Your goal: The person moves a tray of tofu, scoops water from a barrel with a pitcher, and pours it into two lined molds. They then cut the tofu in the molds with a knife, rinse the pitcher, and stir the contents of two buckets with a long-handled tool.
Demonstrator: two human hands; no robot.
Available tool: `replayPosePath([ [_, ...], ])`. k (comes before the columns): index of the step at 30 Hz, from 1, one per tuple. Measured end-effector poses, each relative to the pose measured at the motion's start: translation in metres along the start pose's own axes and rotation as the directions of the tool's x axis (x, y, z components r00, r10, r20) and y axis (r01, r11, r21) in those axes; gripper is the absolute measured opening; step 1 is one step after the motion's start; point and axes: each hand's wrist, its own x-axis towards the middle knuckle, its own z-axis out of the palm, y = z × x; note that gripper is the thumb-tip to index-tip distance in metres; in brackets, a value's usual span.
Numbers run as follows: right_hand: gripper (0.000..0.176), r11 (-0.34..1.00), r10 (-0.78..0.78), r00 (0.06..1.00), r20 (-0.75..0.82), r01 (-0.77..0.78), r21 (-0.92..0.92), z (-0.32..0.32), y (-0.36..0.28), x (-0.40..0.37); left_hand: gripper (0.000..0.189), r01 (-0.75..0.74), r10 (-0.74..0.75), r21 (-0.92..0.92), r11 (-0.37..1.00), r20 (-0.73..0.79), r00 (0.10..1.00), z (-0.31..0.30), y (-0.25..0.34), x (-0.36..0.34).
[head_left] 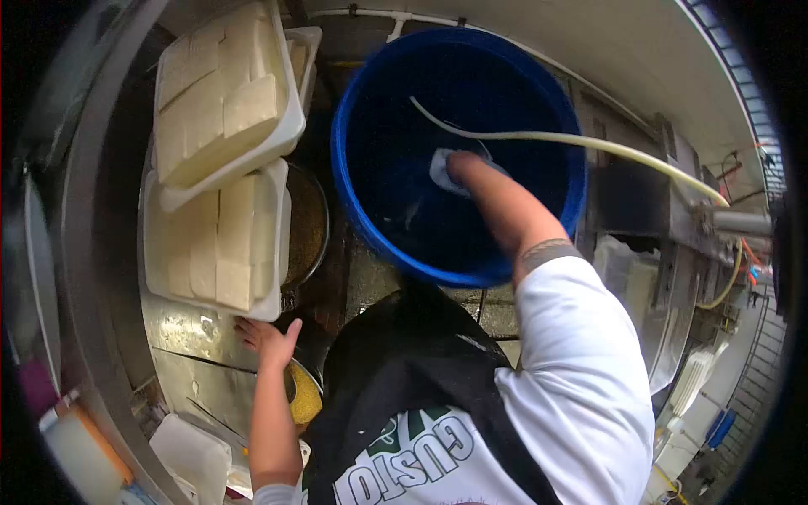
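Two hands, well apart. The right hand (468, 172) reaches down into the blue bucket (387, 126) at twelve o'clock, fingertips on a white scrap (439, 171) lying toward eleven o'clock of it; pinching or only pressing, I cannot tell. The left hand (265, 337) rests spread and empty on the steel counter (181, 332) at nine o'clock, just under the tofu tray (269, 311).

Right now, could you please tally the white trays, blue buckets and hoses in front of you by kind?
White trays: 3 (two hold tofu blocks, the third is mostly hidden behind them)
Blue bucket: 1
Pale hose: 1
Total: 5
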Motion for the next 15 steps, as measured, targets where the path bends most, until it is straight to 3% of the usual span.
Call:
replayPosePath([
  [1, 0.034, 1.000, -0.012, 1.000, 0.015, 0.012, -0.001, 0.027, 0.011, 0.034, 0.141, 0.014, -0.014, 0.009, 1.000, 0.010, 1.000, 0.004, -0.006, 0.002],
  [3, 0.039, 0.983, 0.118, 0.973, 0.199, -0.086, -0.161, 0.090, 0.021, 0.109, 0.133, -0.031, 0.030, 0.011, 0.999, 0.077, 0.997, 0.015, -0.019, 0.005],
  [5, 0.044, 0.969, 0.171, 0.985, 0.018, -0.171, 0.178, 0.092, 0.002, 0.066, 0.125, -0.108, 0.110, -0.024, 0.994, 0.184, 0.977, -0.001, -0.011, 0.003],
  [6, 0.044, 0.970, 0.161, 0.986, 0.033, -0.164, 0.181, 0.113, 0.002, 0.082, 0.118, -0.066, 0.033, 0.131, 0.989, 0.240, 0.970, -0.006, -0.003, 0.001],
  [8, 0.065, 0.967, 0.118, 0.983, 0.143, -0.146, 0.207, 0.166, 0.007, 0.119, 0.117, -0.016, -0.005, 0.074, 0.997, 0.284, 0.959, -0.011, 0.000, -0.001],
  [10, 0.055, 0.979, 0.142, 0.984, 0.106, -0.156, 0.131, 0.202, -0.005, 0.140, 0.117, 0.101, -0.049, -0.113, 0.988, 0.393, 0.918, -0.025, 0.011, -0.002],
  [11, 0.047, 0.983, 0.171, 0.984, 0.047, -0.174, 0.058, 0.218, -0.011, 0.150, 0.117, 0.111, -0.062, -0.100, 0.989, 0.403, 0.913, -0.018, 0.004, 0.000],
  [15, 0.044, 0.973, 0.230, 0.973, -0.010, -0.230, -0.006, 0.287, -0.041, 0.199, 0.117, 0.177, -0.126, -0.093, 0.980, 0.404, 0.906, -0.005, -0.008, 0.000],
])
